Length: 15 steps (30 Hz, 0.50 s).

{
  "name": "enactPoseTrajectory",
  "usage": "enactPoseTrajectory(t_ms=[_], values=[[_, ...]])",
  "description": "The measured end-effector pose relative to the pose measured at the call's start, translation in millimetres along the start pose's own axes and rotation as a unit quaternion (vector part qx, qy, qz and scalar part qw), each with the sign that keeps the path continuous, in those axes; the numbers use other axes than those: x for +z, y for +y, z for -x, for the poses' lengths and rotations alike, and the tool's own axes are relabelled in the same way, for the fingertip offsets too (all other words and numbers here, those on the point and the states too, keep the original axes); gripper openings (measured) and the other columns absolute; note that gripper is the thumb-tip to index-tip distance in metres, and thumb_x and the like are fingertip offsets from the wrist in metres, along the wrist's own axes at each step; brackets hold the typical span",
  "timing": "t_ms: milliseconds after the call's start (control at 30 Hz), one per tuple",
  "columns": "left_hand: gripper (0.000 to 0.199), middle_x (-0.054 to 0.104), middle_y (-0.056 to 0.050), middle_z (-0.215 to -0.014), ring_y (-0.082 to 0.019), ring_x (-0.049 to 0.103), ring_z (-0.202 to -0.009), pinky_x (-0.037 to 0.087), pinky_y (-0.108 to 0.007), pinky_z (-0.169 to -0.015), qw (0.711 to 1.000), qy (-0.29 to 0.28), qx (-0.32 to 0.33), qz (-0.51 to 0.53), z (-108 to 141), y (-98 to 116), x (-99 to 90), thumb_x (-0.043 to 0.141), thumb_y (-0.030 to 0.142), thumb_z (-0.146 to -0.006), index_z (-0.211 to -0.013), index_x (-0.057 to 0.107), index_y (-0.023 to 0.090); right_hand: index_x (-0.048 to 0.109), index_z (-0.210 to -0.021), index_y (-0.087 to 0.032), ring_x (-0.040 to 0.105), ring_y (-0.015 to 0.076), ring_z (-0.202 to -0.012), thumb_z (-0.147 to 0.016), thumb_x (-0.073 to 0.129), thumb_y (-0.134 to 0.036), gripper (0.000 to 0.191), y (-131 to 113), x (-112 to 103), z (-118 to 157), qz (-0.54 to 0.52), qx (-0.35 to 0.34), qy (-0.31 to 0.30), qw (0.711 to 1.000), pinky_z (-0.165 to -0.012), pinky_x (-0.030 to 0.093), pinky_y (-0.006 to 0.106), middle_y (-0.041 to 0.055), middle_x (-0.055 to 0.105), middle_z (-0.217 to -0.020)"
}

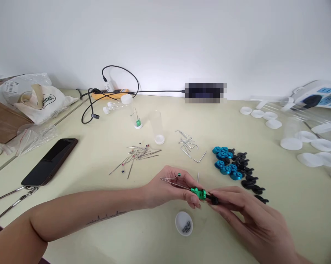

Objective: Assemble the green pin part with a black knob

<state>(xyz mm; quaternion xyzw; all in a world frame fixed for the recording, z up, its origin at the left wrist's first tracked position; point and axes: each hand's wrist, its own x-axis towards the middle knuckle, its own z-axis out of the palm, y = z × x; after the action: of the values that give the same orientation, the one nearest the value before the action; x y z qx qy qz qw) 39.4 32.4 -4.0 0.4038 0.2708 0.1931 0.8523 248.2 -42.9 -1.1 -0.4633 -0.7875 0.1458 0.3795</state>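
Observation:
My left hand pinches a green metal piece, from which a thin bent wire with a small green bead reaches back over the palm. My right hand holds a black part against the green piece's right end. Below the hands sits a small white cap with tiny metal bits inside. Blue metal pieces and black knobbed parts lie to the right. Bent metal keys and beaded wires are spread beyond my left hand.
Clear tubes with white caps lie at the right. An upright clear tube and a capped green piece stand mid-table. At left are a phone and bags; an orange power strip lies by the wall.

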Motion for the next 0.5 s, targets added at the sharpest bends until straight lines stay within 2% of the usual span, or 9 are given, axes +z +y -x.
enactPoseTrajectory(t_ms=[500], values=[[0.029, 0.067, -0.008, -0.082, -0.012, 0.067, -0.075, 0.056, -0.021, -0.073, 1.000, 0.002, -0.003, -0.016, 1.4, -0.1, -0.8, 0.076, 0.019, -0.066, -0.091, 0.065, 0.009, 0.057, -0.106, -0.022, 0.060, 0.0001, -0.088, -0.083, 0.058, -0.015, 0.024, -0.1, 0.2, -0.5, 0.001, 0.017, -0.004, 1.000, -0.069, 0.052, 0.003, -0.0024, 0.063, -0.096]])
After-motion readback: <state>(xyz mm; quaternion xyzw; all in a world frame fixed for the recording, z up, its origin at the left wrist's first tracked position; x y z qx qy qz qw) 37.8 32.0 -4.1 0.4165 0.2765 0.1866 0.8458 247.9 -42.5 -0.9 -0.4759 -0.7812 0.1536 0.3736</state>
